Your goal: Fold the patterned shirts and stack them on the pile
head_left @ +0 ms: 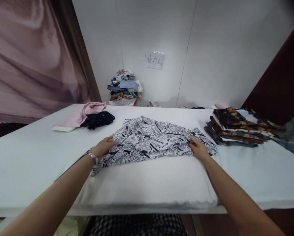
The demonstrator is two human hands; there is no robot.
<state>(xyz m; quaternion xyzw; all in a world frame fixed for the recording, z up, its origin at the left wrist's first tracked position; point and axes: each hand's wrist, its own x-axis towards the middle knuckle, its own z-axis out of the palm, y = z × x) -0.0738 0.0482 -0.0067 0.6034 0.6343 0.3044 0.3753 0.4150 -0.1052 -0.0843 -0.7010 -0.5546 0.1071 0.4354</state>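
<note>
Between the left hand (pixel 103 147) and the right hand (pixel 198 147) lies a white garment (pixel 154 140) printed with black newspaper lettering. Beyond the left hand sit a pale pink cloth (pixel 81 115) and a navy cloth (pixel 98 119). Right of the right hand, a stack of fabrics (pixel 238 128) shows black, brown and orange prints. The table (pixel 26 157) is white.

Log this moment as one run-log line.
left hand: flat on newsprint-pattern garment | right hand: pinching its right edge | garment: spread on white table | folded stack: right
</note>
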